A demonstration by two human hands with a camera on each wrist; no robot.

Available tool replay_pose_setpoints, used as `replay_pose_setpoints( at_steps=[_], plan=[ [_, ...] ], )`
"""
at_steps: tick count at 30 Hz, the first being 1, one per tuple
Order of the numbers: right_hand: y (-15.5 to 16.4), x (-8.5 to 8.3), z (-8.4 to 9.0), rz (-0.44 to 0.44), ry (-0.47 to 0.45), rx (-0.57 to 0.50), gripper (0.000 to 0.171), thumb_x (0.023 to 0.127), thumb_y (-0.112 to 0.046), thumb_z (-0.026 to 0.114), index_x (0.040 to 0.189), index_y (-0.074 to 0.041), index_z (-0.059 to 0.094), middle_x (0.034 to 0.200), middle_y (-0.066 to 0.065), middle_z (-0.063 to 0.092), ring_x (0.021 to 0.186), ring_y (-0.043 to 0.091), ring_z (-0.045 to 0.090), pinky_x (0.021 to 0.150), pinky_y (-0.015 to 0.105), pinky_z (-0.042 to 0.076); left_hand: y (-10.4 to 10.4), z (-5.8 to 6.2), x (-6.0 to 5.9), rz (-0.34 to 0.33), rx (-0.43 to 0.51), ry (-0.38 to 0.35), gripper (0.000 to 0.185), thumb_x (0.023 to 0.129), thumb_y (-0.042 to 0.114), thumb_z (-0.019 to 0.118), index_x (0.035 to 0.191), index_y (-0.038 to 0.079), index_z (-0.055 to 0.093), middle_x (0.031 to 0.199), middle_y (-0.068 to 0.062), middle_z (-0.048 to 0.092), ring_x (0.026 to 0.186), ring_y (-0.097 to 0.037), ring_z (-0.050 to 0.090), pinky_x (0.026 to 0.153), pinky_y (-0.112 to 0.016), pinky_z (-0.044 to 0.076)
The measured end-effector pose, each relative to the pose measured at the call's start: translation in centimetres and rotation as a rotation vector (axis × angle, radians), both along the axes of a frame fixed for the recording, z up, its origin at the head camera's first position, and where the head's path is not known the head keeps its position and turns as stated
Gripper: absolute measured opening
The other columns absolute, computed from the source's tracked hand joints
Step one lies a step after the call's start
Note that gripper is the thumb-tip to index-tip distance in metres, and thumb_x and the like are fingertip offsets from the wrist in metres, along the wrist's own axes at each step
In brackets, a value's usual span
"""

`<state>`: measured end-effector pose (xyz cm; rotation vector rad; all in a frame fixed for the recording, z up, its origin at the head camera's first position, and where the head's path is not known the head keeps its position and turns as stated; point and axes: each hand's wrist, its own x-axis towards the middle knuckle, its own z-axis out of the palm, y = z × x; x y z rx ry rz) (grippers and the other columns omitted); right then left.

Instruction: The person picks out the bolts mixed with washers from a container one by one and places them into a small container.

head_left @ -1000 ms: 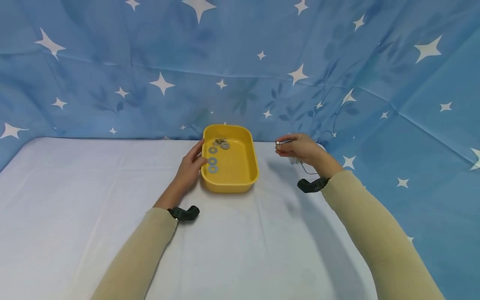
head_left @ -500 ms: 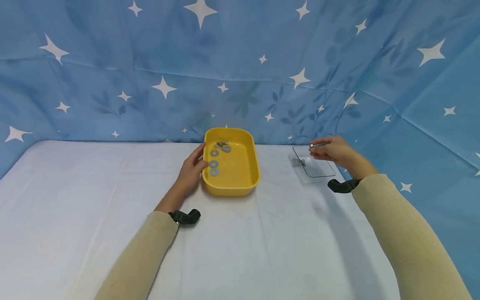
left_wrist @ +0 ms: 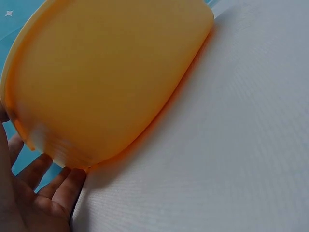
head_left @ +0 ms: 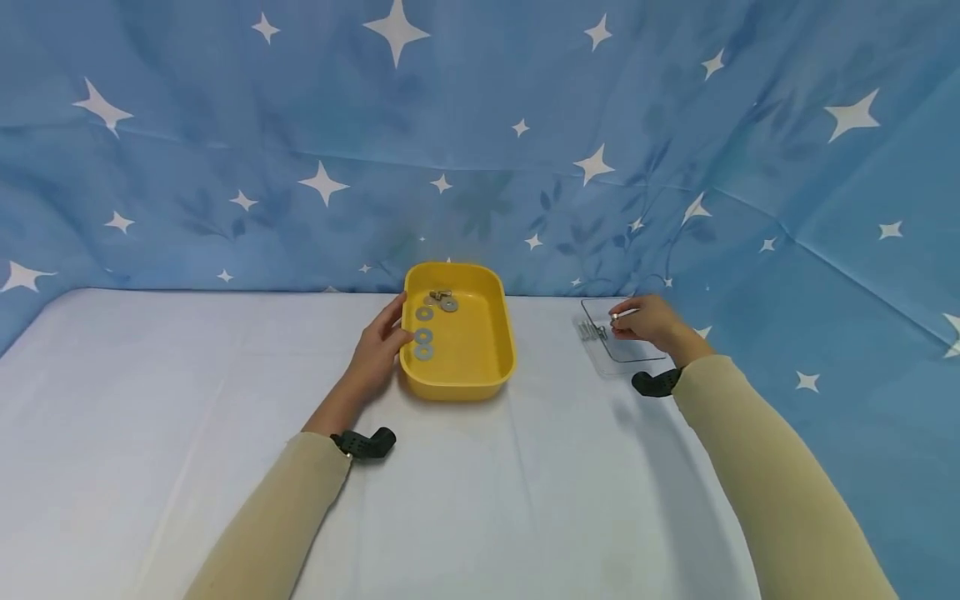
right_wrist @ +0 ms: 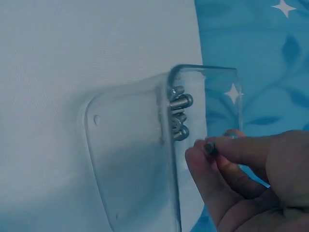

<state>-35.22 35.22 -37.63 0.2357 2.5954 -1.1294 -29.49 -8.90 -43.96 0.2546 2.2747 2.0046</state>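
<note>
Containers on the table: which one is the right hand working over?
The clear plastic tray at the right, with bolts at its end; the right hand pinches a bolt above it, not the yellow tub.

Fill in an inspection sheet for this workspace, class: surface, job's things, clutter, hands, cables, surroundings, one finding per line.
Surface: white cloth-covered table, flat, lightly creased.
Job's things: clear plastic box at the right, with several bolts lying at one end; one more bolt is pinched in the right hand. Yellow tray holds washers and a few small metal parts at its far end.
Clutter: nothing seen.
Hands: left hand rests against the yellow tray's left side, fingers straight; right hand pinches the bolt over the clear plastic box.
Cables: nothing seen.
Surroundings: blue star-print cloth hangs behind and to the right.
</note>
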Motion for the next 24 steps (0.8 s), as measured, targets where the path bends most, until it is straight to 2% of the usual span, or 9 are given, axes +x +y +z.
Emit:
replay_pose_setpoints(
  at_steps=[6,12,17,24],
  plan=[
    [-0.4,-0.2,-1.3,-0.081,-0.004,0.075,0.037,0.100,-0.004,0.055,0.134,0.012,0.053,0.111,0.018,0.060,0.084,0.014,0.068,0.088,0.034,0.062,0.3,-0.3,0.1,0.000,0.002,0.010,0.070,0.098,0.011,0.049,0.163,0.021,0.023,0.170,-0.005,0.024,0.155,-0.029,0.029,0.126,-0.046,0.031],
    [-0.2,-1.2,-2.2,-0.086,-0.025,0.129,0.033,0.097,-0.003,0.057,0.127,0.009,0.059,0.098,0.012,0.064,0.073,0.011,0.065,0.073,0.028,0.060,0.5,-0.1,-0.1,0.004,-0.006,0.018,0.070,0.098,0.011,0.048,0.163,0.020,0.023,0.170,-0.004,0.024,0.156,-0.029,0.028,0.126,-0.045,0.029],
    [-0.4,-1.8,-2.7,-0.111,-0.015,0.141,0.031,0.096,-0.002,0.056,0.125,0.009,0.060,0.097,0.014,0.066,0.069,0.010,0.065,0.072,0.029,0.060,0.5,-0.1,0.0,0.002,0.004,0.016,0.070,0.098,0.010,0.048,0.163,0.020,0.023,0.169,-0.005,0.024,0.156,-0.029,0.028,0.125,-0.045,0.031],
    [-0.6,-1.8,-2.9,-0.118,-0.020,0.125,0.032,0.097,-0.003,0.056,0.127,0.009,0.060,0.100,0.015,0.065,0.071,0.011,0.066,0.072,0.028,0.060,0.1,-3.1,-1.9,0.026,0.011,0.049,0.069,0.099,0.015,0.050,0.162,0.031,0.025,0.169,0.003,0.026,0.156,-0.024,0.028,0.126,-0.045,0.031]
  ],
)
